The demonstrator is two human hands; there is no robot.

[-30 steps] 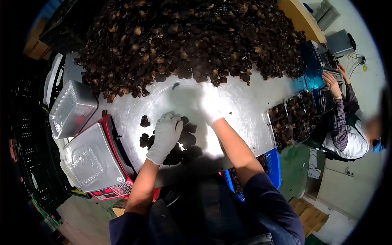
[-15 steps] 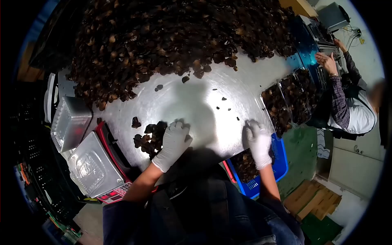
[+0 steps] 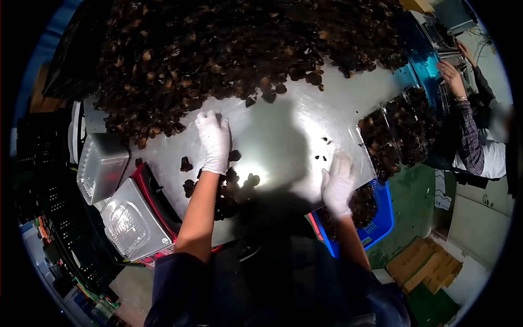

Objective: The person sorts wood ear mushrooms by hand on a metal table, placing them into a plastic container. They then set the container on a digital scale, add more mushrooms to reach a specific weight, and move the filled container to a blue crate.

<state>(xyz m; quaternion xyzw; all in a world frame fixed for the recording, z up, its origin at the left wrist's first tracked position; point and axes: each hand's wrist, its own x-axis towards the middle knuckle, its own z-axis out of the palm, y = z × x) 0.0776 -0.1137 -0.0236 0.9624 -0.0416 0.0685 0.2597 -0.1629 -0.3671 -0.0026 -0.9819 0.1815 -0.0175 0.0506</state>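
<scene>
My left hand (image 3: 212,140), in a white glove, is over the metal table (image 3: 267,131) just short of a big heap of dark brown pieces that look like wood ear mushrooms (image 3: 234,49). Its fingers curl downward, and whatever they may hold is hidden. A small pile of the same mushrooms (image 3: 229,191) lies below that hand, partly behind my forearm. My right hand (image 3: 339,186), also gloved, is at the table's near right edge with fingers stretched out, close to a few dark crumbs (image 3: 321,158). Under my right wrist a blue basket (image 3: 385,210) holds more mushrooms.
A scale (image 3: 136,218) with a clear lid on it stands at left, beside stacked clear plastic boxes (image 3: 101,166). Filled clear trays (image 3: 400,131) line the right side. Beyond them a co-worker's hand (image 3: 451,76) is at a machine. Flattened cardboard (image 3: 427,267) lies on the floor.
My left hand has moved from the small pile toward the big heap. My right hand has shifted slightly left and down, its fingers now straighter. Some crumbs on the table have moved closer together.
</scene>
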